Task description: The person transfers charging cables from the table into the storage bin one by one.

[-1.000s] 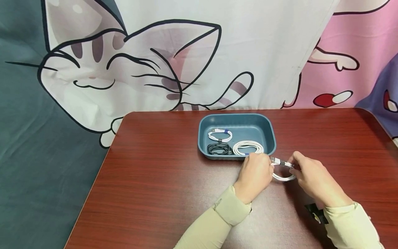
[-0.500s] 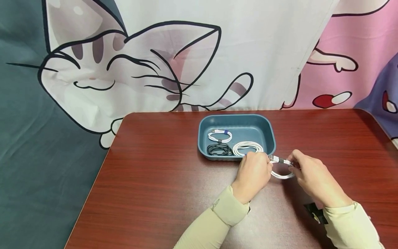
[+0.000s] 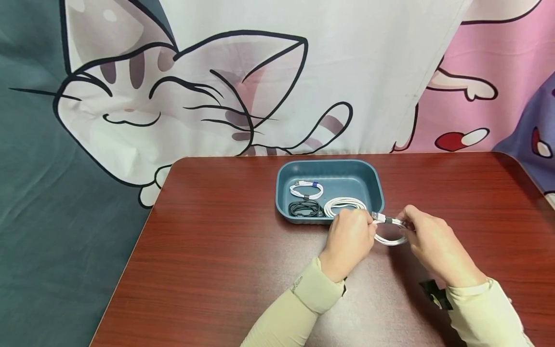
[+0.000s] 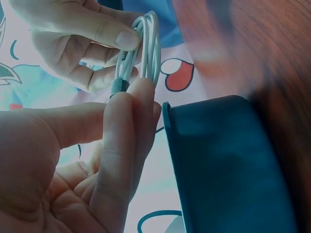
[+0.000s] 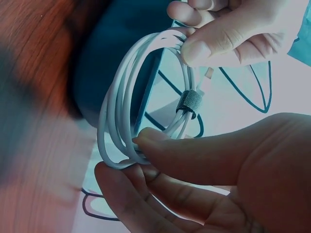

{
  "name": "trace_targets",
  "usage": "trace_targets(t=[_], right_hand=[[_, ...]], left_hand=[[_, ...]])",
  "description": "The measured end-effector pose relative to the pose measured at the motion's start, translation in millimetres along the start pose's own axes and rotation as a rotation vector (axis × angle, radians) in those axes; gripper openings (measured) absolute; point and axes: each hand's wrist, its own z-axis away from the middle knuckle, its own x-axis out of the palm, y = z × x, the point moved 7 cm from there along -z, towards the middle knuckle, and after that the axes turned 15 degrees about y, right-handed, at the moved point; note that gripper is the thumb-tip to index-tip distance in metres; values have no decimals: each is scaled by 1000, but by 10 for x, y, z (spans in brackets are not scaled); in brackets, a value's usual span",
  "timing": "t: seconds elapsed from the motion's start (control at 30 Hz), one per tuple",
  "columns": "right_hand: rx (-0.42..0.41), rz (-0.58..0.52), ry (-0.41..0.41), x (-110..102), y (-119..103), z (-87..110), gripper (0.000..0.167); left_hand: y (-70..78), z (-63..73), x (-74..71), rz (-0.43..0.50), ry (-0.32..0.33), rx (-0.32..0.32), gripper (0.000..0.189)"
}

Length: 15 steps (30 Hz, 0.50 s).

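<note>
Between both hands hangs a coiled white cable (image 3: 391,241), bound by a dark grey strap (image 5: 189,102), with a metal plug (image 3: 376,217) at its upper left. My left hand (image 3: 350,238) pinches the coil's left side with thumb and fingers, just in front of the tray's near right corner. On the opposite side, my right hand (image 3: 433,243) pinches the coil between thumb and fingers, as the right wrist view shows. The coil is held above the table, apart from the blue tray (image 3: 377,185).
Inside the tray lie a white coiled cable with a blue strap (image 3: 307,189), a black coiled cable (image 3: 305,208) and a larger white coil (image 3: 344,205), partly behind the left hand. The tray stands near the back edge of the wooden table (image 3: 217,241). A printed curtain (image 3: 368,58) hangs behind.
Both hands have moved slightly to the left and away from the person, carrying the coiled cable closer to the tray's near right corner. The cables in the tray have not moved.
</note>
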Motion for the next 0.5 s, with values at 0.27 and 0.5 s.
trace_targets(t=[0.27,0.5], right_hand=[[-9,-8,26,-12,-56,-41,26],[-20,-24,69,-11,-109,-87,24]], left_hand=[[-33,-27,-45,18,26,5,11],[-64,-53,-134,37,76,6,15]])
